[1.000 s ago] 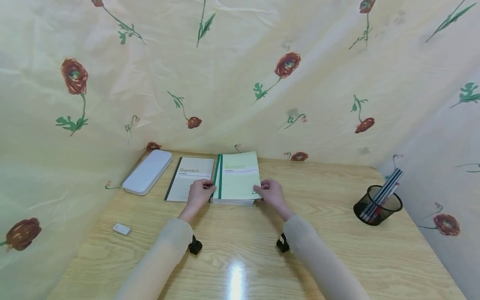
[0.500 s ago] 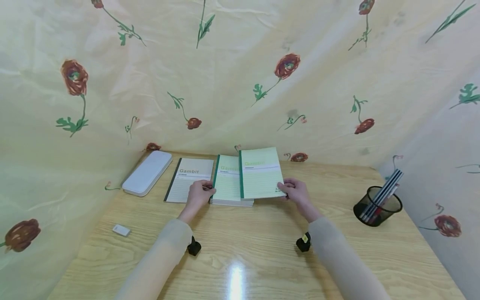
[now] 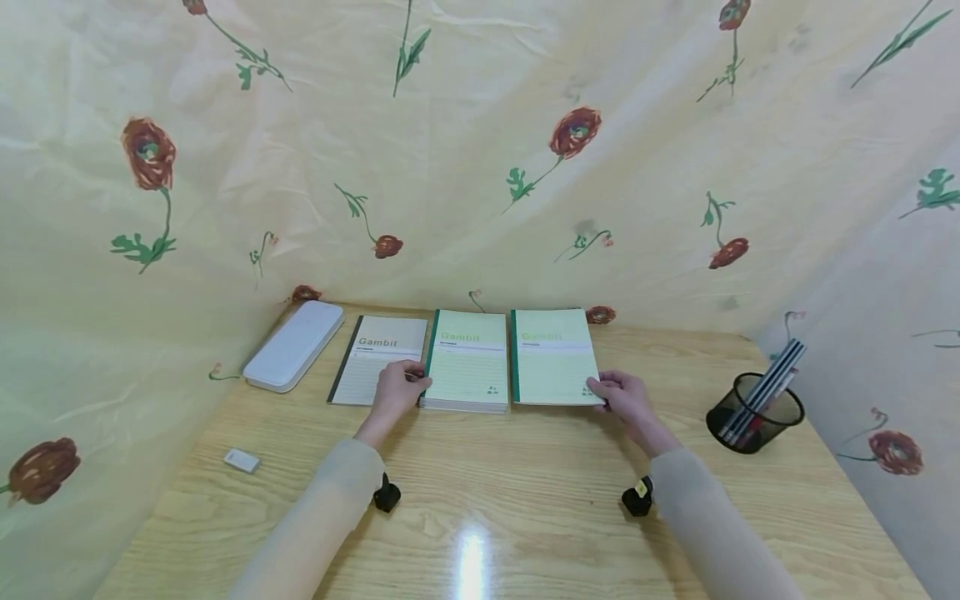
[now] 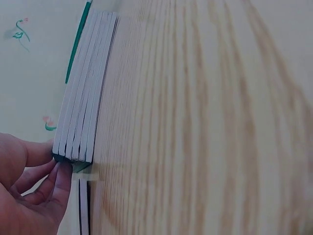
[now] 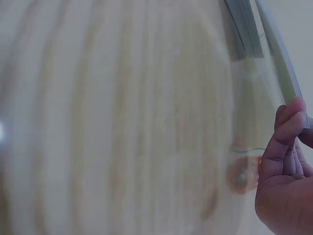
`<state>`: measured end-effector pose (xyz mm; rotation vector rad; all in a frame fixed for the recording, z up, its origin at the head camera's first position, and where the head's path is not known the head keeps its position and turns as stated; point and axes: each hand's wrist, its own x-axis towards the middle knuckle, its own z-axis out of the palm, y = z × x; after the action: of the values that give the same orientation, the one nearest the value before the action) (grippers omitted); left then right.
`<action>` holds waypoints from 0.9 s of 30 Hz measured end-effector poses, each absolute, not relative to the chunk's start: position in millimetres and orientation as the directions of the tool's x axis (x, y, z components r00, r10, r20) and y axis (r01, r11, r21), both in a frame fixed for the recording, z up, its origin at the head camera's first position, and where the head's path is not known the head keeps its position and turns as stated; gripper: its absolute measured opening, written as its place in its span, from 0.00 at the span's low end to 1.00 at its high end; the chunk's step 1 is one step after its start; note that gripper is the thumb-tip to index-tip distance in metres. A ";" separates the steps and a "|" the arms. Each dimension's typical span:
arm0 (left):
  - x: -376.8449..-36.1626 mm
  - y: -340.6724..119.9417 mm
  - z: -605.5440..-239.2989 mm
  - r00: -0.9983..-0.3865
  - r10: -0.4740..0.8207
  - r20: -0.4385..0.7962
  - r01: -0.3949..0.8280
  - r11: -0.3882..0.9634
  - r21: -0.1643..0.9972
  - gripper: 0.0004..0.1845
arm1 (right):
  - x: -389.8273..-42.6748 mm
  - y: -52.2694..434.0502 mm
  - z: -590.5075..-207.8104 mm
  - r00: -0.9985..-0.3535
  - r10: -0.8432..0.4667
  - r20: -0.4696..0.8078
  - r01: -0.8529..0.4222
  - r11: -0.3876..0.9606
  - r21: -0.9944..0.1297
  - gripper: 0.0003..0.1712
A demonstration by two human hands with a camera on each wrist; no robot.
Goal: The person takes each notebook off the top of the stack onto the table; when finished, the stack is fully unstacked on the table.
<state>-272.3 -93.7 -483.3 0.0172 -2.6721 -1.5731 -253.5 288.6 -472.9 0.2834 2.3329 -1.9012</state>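
A stack of green notebooks (image 3: 467, 360) lies at the back middle of the wooden desk (image 3: 487, 492). My left hand (image 3: 397, 388) holds the stack's near left corner; in the left wrist view its fingers (image 4: 54, 181) press the edges of the stack (image 4: 83, 122). My right hand (image 3: 624, 395) pinches the near right corner of a single green notebook (image 3: 553, 357), which lies just right of the stack. In the right wrist view the fingers (image 5: 286, 142) grip that notebook's edge (image 5: 281, 68), still slightly tilted off the desk.
A grey "Gambit" notebook (image 3: 378, 357) lies left of the stack, with a white pencil case (image 3: 295, 343) beyond it. A small eraser (image 3: 242, 460) sits near the left. A black mesh cup of pens (image 3: 754, 408) stands at the right. Flowered cloth (image 3: 480, 150) walls the desk.
My right hand has carried the top green notebook off the stack to the right and lowered it beside the stack. The left hand stayed on the stack's corner.
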 end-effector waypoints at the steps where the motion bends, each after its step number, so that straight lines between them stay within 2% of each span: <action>1: -272.0 -93.5 -483.2 -0.999 -0.028 0.030 0.012 0.487 0.873 0.14 | -253.1 289.6 -474.0 -0.972 0.079 -0.221 0.233 0.197 -0.952 0.27; 6: -271.5 -92.9 -483.0 -0.999 -0.025 0.031 0.015 0.484 0.875 0.14 | -252.0 291.2 -479.9 -0.959 0.111 -0.260 0.279 0.212 -0.937 0.29; 18: -271.5 -92.7 -484.2 -0.999 -0.021 0.027 0.014 0.476 0.879 0.14 | -250.2 287.5 -486.8 -0.956 0.175 -0.236 0.278 0.275 -0.920 0.27; 27: -269.7 -92.9 -484.2 -0.999 -0.020 0.029 0.016 0.482 0.876 0.14 | -243.0 281.6 -479.1 -0.969 0.220 -0.111 0.225 0.604 -0.764 0.26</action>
<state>-269.7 -92.9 -484.2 0.0033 -2.6742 -1.5810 -243.0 281.6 -479.1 0.3891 2.8087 -1.3395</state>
